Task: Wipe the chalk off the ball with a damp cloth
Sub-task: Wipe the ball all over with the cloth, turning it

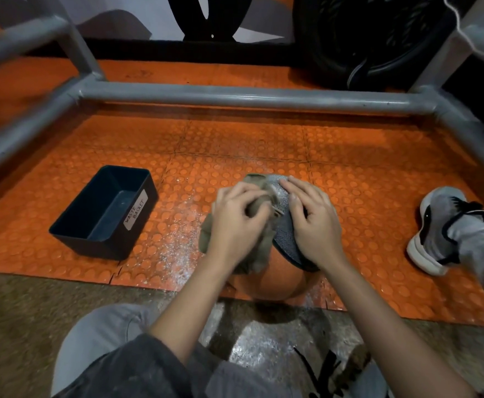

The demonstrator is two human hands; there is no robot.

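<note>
An orange and grey ball (275, 280) sits on the orange studded floor mat (235, 145) in front of me. Its grey textured panel faces up and shows pale chalk marks near the top. My left hand (235, 216) grips a bunched olive-brown cloth (259, 202) and holds it against the ball's upper left side. My right hand (309, 219) lies flat on the grey panel at the upper right, fingers spread. Most of the ball's top is hidden under my hands and the cloth.
A dark plastic bin (103, 211) labelled "waste basket" stands to the left. White chalk dust (177, 248) is scattered on the mat beside the ball. A grey pipe frame (243, 96) surrounds the area. My shoe (436, 231) rests at the right.
</note>
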